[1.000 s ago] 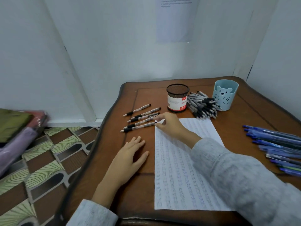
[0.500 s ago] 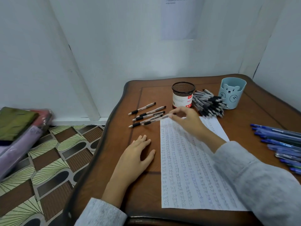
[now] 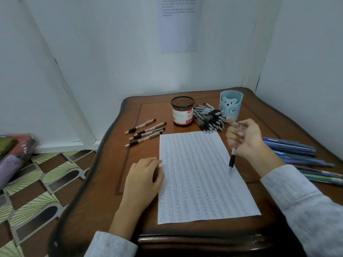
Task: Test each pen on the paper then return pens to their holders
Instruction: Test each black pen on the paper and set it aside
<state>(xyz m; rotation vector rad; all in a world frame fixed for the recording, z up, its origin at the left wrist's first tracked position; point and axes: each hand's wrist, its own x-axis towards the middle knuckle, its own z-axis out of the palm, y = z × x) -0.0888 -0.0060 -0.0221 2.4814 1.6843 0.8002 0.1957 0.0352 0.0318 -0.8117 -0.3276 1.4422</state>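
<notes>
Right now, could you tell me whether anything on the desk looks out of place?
Nothing looks spilled or damaged, but a heap of pens lies on the table between the mesh cup and the blue cup, not in them.

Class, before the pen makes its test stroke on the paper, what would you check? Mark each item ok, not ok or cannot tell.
1. Right hand grips the pen: ok.
2. Pen tip points down over the paper: ok.
3. Left hand rests on the paper's left edge: ok.
4. Tip touches the paper: cannot tell.
5. Tip is clicked out: cannot tell.
6. Mesh holder stands upright for the return: ok.
</notes>
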